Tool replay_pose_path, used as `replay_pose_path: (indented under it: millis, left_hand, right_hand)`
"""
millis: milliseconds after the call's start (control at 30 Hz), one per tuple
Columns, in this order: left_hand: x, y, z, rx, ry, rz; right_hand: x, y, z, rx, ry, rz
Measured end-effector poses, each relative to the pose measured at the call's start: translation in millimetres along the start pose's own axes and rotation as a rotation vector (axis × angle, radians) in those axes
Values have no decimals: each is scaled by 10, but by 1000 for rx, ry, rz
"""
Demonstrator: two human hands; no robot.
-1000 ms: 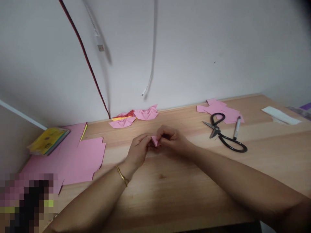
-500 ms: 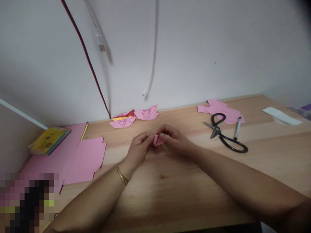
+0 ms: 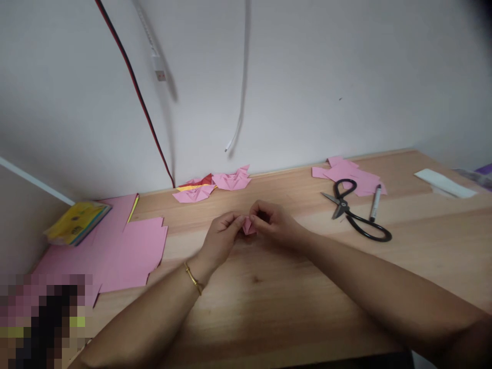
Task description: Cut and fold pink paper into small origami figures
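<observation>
Between my two hands is a small folded piece of pink paper [image 3: 248, 226], with creased triangular faces. My left hand [image 3: 226, 230] pinches its left side between thumb and fingers. My right hand [image 3: 274, 221] is closed on its right and upper edge, the fingertips curled close to the left thumb. Part of the paper is hidden behind the fingers. Both hands are just above the wooden table [image 3: 246, 307]. Beyond them, against the wall, lie folded pink paper pieces [image 3: 232, 180], one group with red and yellow paper [image 3: 198, 184] among it.
Black-handled scissors [image 3: 342, 205] lie spread to the right, beside a marker [image 3: 376, 202] and pink paper pieces [image 3: 353, 174]. A white strip [image 3: 444, 183] is at far right. Large pink sheets [image 3: 130, 253] and a yellow packet [image 3: 79, 223] cover the left. Cables [image 3: 242, 102] hang along the wall.
My right hand's fingers have shifted slightly on the folded paper, the thumb now higher at its top edge. The paper has turned a little between the hands; everything else stays put.
</observation>
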State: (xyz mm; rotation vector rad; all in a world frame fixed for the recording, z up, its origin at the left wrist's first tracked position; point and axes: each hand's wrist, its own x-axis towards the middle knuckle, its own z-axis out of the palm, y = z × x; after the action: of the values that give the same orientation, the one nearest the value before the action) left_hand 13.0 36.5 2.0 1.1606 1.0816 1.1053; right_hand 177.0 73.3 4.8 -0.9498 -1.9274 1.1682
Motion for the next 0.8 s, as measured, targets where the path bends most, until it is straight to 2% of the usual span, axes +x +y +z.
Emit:
replay_pose_path:
  millis: [200, 367, 567, 800]
  left_hand:
    - [27, -74, -9, -72, 46, -69]
    - [19, -46, 29, -120, 165, 32]
    - [-27, -3, 46, 95, 116, 34]
    - [-17, -64, 45, 78, 113, 12]
  right_hand:
    - [12, -3, 14, -52, 73, -2]
    - [35, 28, -4, -102, 178, 8]
    - [31, 30, 9, -125, 221, 12]
    - [13, 1, 38, -90, 235, 15]
